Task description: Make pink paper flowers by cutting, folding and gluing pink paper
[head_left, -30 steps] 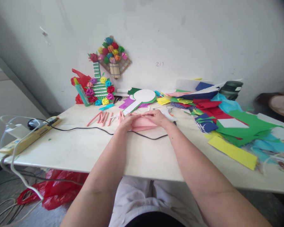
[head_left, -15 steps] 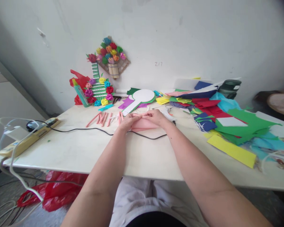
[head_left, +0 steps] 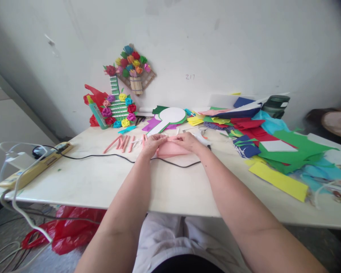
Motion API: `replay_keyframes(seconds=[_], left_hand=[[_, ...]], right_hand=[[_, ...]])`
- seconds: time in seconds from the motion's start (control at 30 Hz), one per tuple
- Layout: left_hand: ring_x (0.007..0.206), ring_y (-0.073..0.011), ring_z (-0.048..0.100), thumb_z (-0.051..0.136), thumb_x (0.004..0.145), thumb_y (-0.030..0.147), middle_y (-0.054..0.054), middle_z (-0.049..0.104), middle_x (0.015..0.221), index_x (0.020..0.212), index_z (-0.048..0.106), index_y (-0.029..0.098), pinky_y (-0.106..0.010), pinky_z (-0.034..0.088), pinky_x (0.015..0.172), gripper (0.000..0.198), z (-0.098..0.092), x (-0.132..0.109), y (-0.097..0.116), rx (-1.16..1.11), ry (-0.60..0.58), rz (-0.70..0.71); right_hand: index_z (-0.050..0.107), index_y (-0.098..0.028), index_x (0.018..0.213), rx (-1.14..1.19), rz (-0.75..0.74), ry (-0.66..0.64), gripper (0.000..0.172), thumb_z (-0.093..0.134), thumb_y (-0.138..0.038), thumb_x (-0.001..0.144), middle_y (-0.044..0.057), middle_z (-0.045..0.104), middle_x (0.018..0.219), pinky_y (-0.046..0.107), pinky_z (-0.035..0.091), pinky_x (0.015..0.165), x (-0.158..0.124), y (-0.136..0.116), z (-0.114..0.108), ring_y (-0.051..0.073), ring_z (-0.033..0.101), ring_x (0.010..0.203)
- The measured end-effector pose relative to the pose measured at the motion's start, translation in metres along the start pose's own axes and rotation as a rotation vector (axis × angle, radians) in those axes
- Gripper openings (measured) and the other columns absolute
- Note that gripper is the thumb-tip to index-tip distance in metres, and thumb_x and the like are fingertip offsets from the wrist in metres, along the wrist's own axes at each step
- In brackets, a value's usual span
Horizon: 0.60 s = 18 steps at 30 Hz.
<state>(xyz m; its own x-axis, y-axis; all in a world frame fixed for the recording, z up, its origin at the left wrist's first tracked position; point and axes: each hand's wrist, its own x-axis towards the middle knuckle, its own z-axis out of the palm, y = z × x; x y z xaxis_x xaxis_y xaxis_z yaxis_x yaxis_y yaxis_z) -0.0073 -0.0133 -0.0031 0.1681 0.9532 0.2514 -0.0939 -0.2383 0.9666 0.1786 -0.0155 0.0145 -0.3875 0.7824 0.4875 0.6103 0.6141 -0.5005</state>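
Both hands meet over a sheet of pink paper (head_left: 173, 149) on the white table. My left hand (head_left: 154, 144) pinches the far edge of the paper at its left part. Close beside it, my right hand (head_left: 186, 141) pinches the same edge, which looks rolled or folded between the fingertips. The fingers partly hide that edge. Several pink paper rolls (head_left: 124, 143) lie to the left of my left hand. Just beyond the hands is a white round paddle-shaped cutout with green edging (head_left: 172, 115). A black cable (head_left: 182, 165) runs across the table on the near side of the paper.
A yellow power strip (head_left: 36, 165) with white cables lies at the left edge. Behind stand a glue bottle (head_left: 97, 112) and a flower-decorated paper craft (head_left: 119, 108). Coloured paper sheets (head_left: 290, 151) pile up at right, near a dark green bottle (head_left: 275, 107).
My left hand has shifted slightly left and up along the paper's edge. The right hand stays almost in place, still pinching the paper.
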Motion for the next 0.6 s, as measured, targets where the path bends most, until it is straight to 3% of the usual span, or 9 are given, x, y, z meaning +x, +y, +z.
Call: replay_keyframes(seconds=[0.37, 0.6], left_hand=[[0.050, -0.0062, 0.045, 0.078, 0.052, 0.037, 0.001, 0.056, 0.057, 0.070, 0.066, 0.012, -0.020, 0.030, 0.048, 0.032, -0.0012, 0.0020, 0.0014, 0.032, 0.021, -0.003], [0.053, -0.0069, 0.047, 0.077, 0.055, 0.037, 0.001, 0.058, 0.060, 0.075, 0.067, 0.013, -0.020, 0.031, 0.050, 0.033, -0.0032, 0.0016, 0.0023, 0.036, 0.051, 0.024]], right_hand=[[0.067, -0.013, 0.065, 0.041, 0.027, -0.033, 0.034, 0.055, -0.044, 0.075, 0.001, 0.056, 0.056, 0.024, 0.030, 0.051, 0.0013, 0.0055, 0.0010, 0.012, 0.046, 0.055], [0.069, -0.016, 0.085, 0.251, 0.116, -0.014, 0.030, 0.063, -0.039, 0.067, 0.002, 0.060, 0.067, 0.025, 0.036, 0.057, 0.0001, 0.0077, -0.0001, 0.014, 0.052, 0.063]])
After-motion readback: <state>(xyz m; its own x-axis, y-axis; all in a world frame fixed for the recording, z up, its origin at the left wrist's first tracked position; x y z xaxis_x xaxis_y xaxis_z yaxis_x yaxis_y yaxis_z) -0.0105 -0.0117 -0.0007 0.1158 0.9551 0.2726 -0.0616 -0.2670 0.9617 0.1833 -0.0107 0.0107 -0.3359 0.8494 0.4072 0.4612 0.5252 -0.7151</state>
